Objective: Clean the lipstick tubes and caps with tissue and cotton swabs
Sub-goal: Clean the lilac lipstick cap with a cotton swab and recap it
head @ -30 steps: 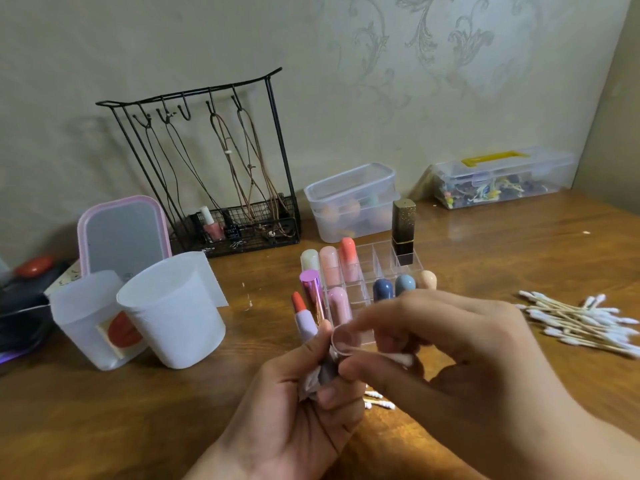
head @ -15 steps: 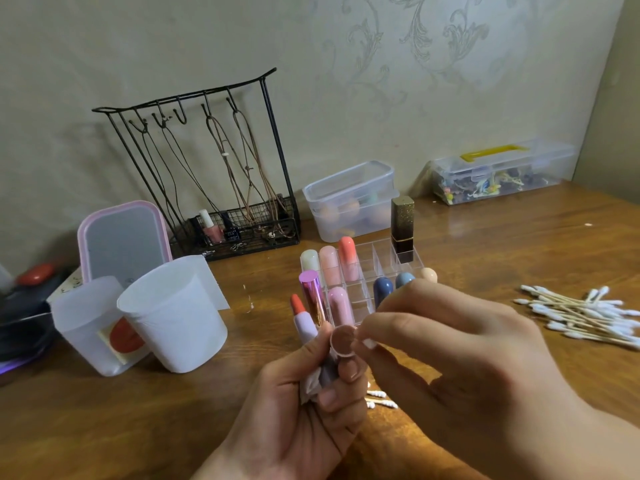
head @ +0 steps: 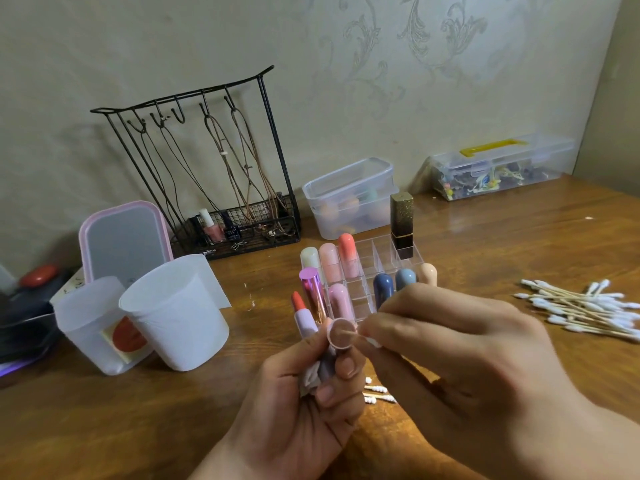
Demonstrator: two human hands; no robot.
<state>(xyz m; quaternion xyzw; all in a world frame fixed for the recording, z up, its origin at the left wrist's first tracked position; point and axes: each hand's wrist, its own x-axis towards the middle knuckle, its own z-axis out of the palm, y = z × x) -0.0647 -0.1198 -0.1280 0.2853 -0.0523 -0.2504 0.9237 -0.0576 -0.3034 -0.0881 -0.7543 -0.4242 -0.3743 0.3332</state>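
pink cap (head: 341, 337), brown wooden table (head: 485, 237)

A lilac cap (head: 341, 336) is held open end up, a swab (head: 370, 341) poking into its mouth — tissue (head: 310, 377) bunched beside it. An uncapped coral lipstick (head: 302, 315) stands behind; fresh swabs (head: 588, 308) lie heaped at right.
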